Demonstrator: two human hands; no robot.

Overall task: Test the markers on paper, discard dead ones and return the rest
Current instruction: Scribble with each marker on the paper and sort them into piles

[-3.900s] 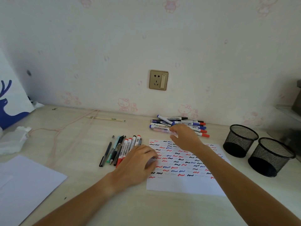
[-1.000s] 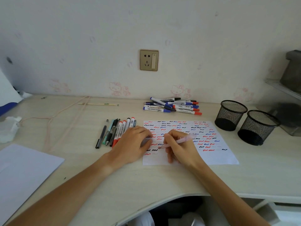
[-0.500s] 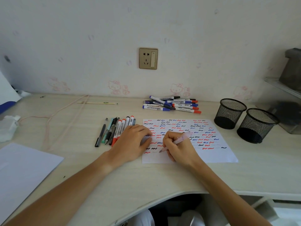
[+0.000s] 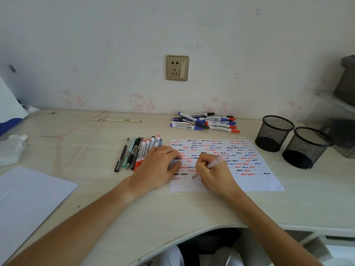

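On the test sheet [image 4: 249, 181], near the front edge of the surface [image 4: 192, 208], a pale pink pen [image 4: 216, 161] is gripped by the right hand [image 4: 215, 173], fingers curled round its barrel, with the tip set down on the lower left part of the paper beside a faint grey squiggle. The sheet is covered in rows of red, blue and black squiggles. Its left edge is pressed down by the left hand [image 4: 159, 166], whose fingers are bent over the paper; whether something is held beneath them cannot be told. Just left of that hand, a row of pens and markers [image 4: 138, 152] is laid side by side, partly covered by the knuckles. Toward the back edge, by the wall, a loose pile of blue-, red- and black-capped markers [image 4: 205, 122] is heaped. Two black mesh cups [image 4: 292, 141] are stood touching toward the right edge. A blank white sheet [image 4: 28, 194] is laid at the left front corner, and crumpled tissue [image 4: 11, 148] at the left edge.
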